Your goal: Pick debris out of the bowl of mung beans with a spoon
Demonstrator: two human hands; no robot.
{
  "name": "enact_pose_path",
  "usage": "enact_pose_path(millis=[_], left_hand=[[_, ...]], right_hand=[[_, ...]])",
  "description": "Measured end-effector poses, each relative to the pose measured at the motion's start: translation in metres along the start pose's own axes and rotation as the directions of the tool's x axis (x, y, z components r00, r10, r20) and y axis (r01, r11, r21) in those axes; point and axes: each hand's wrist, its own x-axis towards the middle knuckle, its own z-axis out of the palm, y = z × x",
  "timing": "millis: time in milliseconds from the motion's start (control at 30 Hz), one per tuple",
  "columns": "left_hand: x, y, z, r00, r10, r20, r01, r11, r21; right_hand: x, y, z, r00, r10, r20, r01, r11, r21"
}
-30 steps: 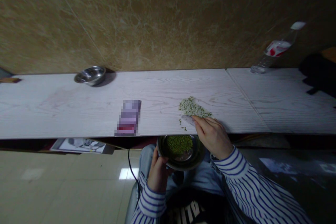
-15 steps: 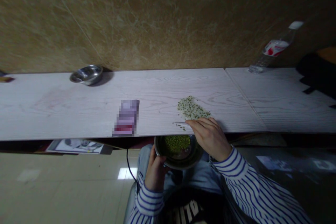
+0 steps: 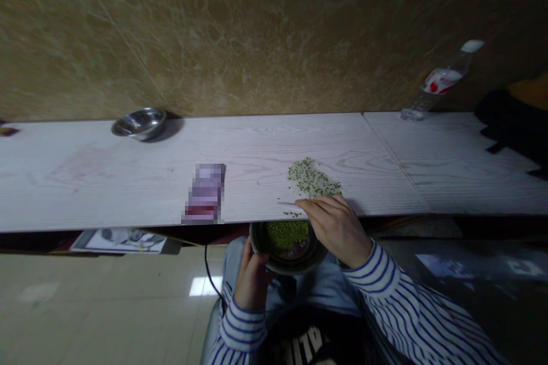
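My left hand [image 3: 253, 276] is closed on the left rim of a metal bowl [image 3: 295, 268], held just under the table's front edge above the lap. Green mung beans [image 3: 286, 234] lie in the bowl, gathered toward its far side. My right hand [image 3: 337, 225] is at the table edge, partly over the bowl, its fingers closed around a thin, pale, pointed tool [image 3: 286, 203] whose other end is hidden. Just beyond the fingers spreads a pile of white grains mixed with mung beans [image 3: 312, 178]. A few loose beans [image 3: 292, 214] lie between the tool and the edge.
Left of the pile lies a blurred-out purple rectangle [image 3: 205, 191] near the table edge. A second metal bowl [image 3: 140, 124] rests at the back left by the wall. A water bottle [image 3: 440, 81] stands at the back right, beside a dark item [image 3: 509, 120].
My right hand has shifted slightly left with the tool, and the few loose beans now lie nearer the table edge. My left hand keeps its hold on the bowl. The view has shifted a little.
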Motion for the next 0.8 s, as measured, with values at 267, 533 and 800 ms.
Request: enact_pose_path(millis=[267, 533, 800], left_hand=[[-0.005, 0.005, 0.004, 1.0, 0.009, 0.017, -0.009, 1.0, 0.025], [-0.008, 0.01, 0.004, 0.999, 0.03, 0.024, -0.03, 0.999, 0.02], [0.009, 0.003, 0.001, 0.992, -0.006, 0.126, 0.01, 0.999, -0.032]], right_hand=[[0.015, -0.001, 0.015, 0.999, -0.016, 0.031, 0.018, 0.999, -0.049], [-0.007, -0.003, 0.004, 0.995, -0.093, 0.046, 0.09, 0.994, 0.057], [-0.013, 0.002, -0.008, 0.996, -0.066, -0.068, 0.074, 0.99, 0.119]])
